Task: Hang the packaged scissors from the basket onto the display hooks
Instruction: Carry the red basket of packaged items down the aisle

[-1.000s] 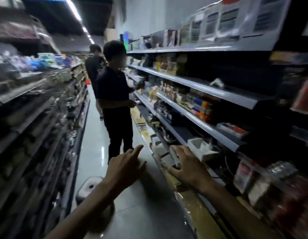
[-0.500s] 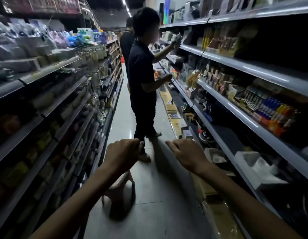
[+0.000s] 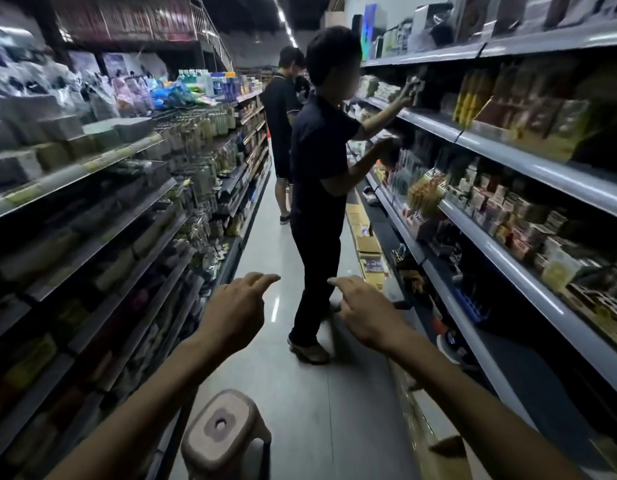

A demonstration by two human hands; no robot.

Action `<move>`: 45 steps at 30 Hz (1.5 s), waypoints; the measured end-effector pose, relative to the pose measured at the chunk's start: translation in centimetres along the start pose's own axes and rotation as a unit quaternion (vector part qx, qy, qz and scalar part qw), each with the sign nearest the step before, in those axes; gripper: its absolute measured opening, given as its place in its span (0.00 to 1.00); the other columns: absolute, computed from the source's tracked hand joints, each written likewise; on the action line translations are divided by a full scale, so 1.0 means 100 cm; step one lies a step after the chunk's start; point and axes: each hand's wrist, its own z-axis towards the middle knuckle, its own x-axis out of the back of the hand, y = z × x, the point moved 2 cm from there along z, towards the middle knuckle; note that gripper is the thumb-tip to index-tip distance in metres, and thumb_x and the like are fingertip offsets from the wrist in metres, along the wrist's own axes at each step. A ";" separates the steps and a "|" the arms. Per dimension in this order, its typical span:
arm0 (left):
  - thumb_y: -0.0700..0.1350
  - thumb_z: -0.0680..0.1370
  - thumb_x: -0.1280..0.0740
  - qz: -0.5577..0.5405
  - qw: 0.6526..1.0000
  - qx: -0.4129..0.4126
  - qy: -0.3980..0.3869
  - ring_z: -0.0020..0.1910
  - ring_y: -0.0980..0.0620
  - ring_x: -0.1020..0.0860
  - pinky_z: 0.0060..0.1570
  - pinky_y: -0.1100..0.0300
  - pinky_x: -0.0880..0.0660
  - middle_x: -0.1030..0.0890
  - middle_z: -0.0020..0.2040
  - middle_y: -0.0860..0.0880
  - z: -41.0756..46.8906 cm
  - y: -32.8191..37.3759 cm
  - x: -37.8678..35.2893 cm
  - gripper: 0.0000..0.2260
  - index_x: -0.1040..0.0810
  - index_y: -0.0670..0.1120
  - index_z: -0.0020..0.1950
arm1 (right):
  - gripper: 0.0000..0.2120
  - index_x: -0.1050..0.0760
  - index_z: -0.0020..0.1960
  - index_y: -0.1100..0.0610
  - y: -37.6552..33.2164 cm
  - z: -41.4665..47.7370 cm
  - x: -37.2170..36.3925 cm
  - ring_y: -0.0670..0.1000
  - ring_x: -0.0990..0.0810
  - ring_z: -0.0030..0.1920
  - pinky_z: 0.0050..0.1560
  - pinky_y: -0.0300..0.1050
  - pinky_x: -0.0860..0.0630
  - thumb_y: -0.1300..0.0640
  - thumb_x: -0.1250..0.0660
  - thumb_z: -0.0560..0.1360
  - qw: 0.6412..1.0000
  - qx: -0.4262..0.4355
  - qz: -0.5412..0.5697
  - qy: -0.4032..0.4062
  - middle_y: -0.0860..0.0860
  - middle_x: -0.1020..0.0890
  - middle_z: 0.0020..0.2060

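I look down a dim shop aisle. My left hand (image 3: 236,315) and my right hand (image 3: 366,317) are both stretched out in front of me at waist height, fingers loosely bent, holding nothing. No basket and no packaged scissors can be made out in this view. Packets hang in rows on display hooks (image 3: 199,150) on the left shelving, too blurred to identify.
A pink plastic stool (image 3: 220,433) stands on the floor just below my left arm. A person in dark clothes (image 3: 319,188) blocks the aisle ahead, reaching into the right shelves (image 3: 508,157); a second person (image 3: 283,109) stands behind. Cardboard boxes (image 3: 367,244) line the right floor edge.
The view has swung from the right shelves toward the aisle and lifted. The stool now lies close beneath my left arm. Both hands stay empty and extended.
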 end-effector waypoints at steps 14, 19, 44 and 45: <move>0.73 0.70 0.52 0.005 0.993 0.079 -0.082 0.79 0.47 0.41 0.74 0.40 0.41 0.39 0.81 0.49 0.238 -0.161 -0.128 0.39 0.41 0.60 0.80 | 0.36 0.36 0.78 0.52 0.047 0.331 -0.060 0.55 0.32 0.72 0.72 0.52 0.32 0.35 0.35 0.76 0.997 0.031 -0.066 -0.020 0.52 0.31 0.73; 0.72 0.74 0.46 0.006 0.988 0.114 -0.103 0.81 0.45 0.46 0.76 0.37 0.43 0.43 0.82 0.49 0.329 -0.241 -0.162 0.36 0.46 0.62 0.81 | 0.38 0.39 0.79 0.50 0.040 0.457 -0.080 0.55 0.38 0.77 0.76 0.52 0.38 0.34 0.36 0.76 0.995 0.043 -0.083 -0.029 0.53 0.34 0.76; 0.75 0.70 0.51 0.058 0.976 0.134 -0.162 0.77 0.45 0.35 0.74 0.43 0.36 0.36 0.79 0.47 0.782 -0.545 -0.372 0.41 0.43 0.59 0.81 | 0.46 0.43 0.79 0.48 0.126 1.031 -0.215 0.58 0.38 0.76 0.75 0.57 0.37 0.34 0.28 0.69 0.993 -0.025 0.015 -0.112 0.54 0.37 0.76; 0.75 0.70 0.52 0.055 0.976 0.135 -0.160 0.77 0.45 0.35 0.74 0.43 0.36 0.35 0.79 0.47 0.798 -0.554 -0.379 0.41 0.43 0.59 0.81 | 0.45 0.43 0.79 0.48 0.128 1.052 -0.220 0.58 0.38 0.76 0.75 0.57 0.37 0.35 0.28 0.70 0.993 -0.025 0.016 -0.116 0.54 0.37 0.76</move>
